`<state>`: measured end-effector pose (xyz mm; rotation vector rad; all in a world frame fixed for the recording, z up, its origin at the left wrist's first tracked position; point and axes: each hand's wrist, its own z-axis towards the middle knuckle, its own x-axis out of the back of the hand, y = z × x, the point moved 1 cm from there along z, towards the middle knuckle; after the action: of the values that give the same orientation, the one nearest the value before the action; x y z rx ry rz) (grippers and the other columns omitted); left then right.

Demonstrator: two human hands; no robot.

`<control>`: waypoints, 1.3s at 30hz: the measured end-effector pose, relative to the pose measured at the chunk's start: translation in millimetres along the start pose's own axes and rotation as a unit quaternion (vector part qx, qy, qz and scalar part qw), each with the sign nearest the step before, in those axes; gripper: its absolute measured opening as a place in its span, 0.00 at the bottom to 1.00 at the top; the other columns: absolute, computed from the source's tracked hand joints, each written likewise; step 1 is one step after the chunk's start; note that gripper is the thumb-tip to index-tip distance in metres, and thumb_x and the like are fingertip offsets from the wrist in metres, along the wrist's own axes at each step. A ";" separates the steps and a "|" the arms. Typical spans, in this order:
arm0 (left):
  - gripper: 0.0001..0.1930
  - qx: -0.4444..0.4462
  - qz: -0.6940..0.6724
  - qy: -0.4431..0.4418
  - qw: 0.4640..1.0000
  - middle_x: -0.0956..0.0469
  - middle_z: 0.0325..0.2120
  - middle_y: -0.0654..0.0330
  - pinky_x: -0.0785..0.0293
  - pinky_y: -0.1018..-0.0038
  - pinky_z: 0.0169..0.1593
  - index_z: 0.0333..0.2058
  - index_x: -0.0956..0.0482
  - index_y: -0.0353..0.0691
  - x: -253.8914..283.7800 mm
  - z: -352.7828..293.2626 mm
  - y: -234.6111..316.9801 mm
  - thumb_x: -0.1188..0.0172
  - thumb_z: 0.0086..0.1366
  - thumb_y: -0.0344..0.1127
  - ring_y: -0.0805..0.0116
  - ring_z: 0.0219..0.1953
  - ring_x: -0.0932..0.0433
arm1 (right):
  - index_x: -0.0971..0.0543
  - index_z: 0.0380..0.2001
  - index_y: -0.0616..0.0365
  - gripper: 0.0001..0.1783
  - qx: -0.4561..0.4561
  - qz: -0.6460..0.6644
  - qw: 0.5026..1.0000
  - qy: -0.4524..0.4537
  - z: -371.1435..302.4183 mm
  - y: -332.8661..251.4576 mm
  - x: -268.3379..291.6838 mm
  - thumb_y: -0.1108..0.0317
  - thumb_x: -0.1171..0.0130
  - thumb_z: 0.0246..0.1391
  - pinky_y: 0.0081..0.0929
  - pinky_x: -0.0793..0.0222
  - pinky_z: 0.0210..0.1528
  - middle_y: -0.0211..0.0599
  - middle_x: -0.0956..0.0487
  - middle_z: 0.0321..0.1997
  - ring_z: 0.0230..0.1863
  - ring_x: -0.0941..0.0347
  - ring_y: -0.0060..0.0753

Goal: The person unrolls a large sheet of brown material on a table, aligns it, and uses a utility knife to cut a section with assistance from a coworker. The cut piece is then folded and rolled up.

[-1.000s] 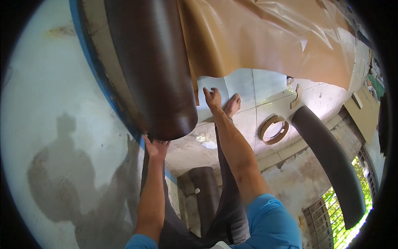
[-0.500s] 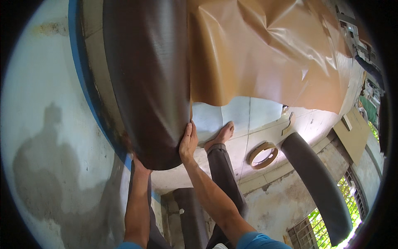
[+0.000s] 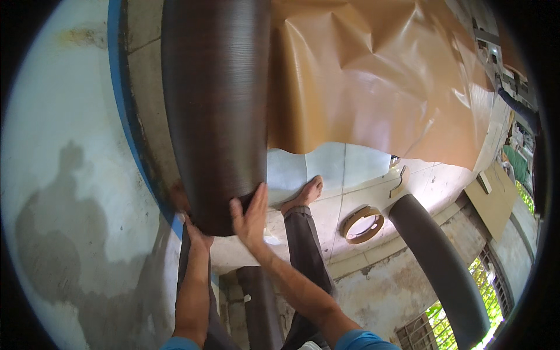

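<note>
A large roll of dark brown sheet (image 3: 219,111), finely streaked on its surface, lies away from me with its near end between my hands. Its free part spreads to the right as a creased, glossy tan sheet (image 3: 379,76). My left hand (image 3: 198,233) grips the left side of the roll's near end, its fingers partly hidden by the roll. On the right side of that end, my right hand (image 3: 251,219) rests with thumb and fingers apart against the dark surface.
Pale sheets (image 3: 326,166) lie on the tiled floor beside my bare right foot (image 3: 309,189). To the right are a tape-like ring (image 3: 363,225) and a long dark roll (image 3: 440,271). Another dark roll (image 3: 259,303) stands between my legs. A wall (image 3: 64,105) runs along the left.
My right hand has shifted from the roll's right edge onto its upper surface, fingers spreading. The roll looks narrower, and more streaks show on it. My left hand stays at the near end.
</note>
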<state>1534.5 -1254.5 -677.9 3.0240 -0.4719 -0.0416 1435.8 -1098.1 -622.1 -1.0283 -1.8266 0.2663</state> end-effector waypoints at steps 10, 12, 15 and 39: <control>0.28 0.011 0.164 0.165 0.973 0.29 0.54 0.61 0.33 0.60 0.50 0.55 0.33 0.48 15.6 -7.9 33.4 0.58 0.67 0.61 0.62 0.51 0.29 | 0.40 0.60 0.67 0.38 -0.436 0.324 0.839 -0.046 -46.7 66.4 14.2 0.44 0.50 0.59 0.39 0.38 0.59 0.50 0.35 0.59 0.60 0.39 0.46; 0.29 0.024 0.174 0.184 0.967 0.30 0.55 0.61 0.34 0.59 0.50 0.55 0.33 0.48 16.8 2.4 44.6 0.57 0.66 0.62 0.61 0.52 0.29 | 0.41 0.61 0.65 0.42 -0.576 0.498 0.641 -0.090 -49.4 88.4 -8.0 0.39 0.52 0.57 0.43 0.41 0.61 0.50 0.35 0.59 0.62 0.41 0.47; 0.31 0.066 0.135 0.155 0.976 0.30 0.56 0.60 0.37 0.55 0.56 0.56 0.32 0.48 15.4 10.1 49.8 0.56 0.64 0.64 0.60 0.56 0.32 | 0.42 0.63 0.53 0.43 -0.541 0.665 0.502 -0.118 -59.1 89.7 -40.8 0.32 0.58 0.56 0.49 0.49 0.66 0.41 0.37 0.63 0.66 0.45 0.44; 0.29 0.008 0.003 -0.124 0.992 0.32 0.57 0.58 0.38 0.55 0.60 0.57 0.32 0.46 6.0 -4.5 66.8 0.60 0.65 0.58 0.55 0.58 0.34 | 0.38 0.61 0.51 0.38 -0.369 0.788 0.492 0.035 -76.4 17.0 -117.2 0.35 0.58 0.56 0.49 0.41 0.62 0.42 0.33 0.61 0.61 0.36 0.46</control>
<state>1520.2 -1319.4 -667.9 3.0452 -0.5016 -0.4192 1526.9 -1194.2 -670.3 -3.0502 -0.1852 0.4617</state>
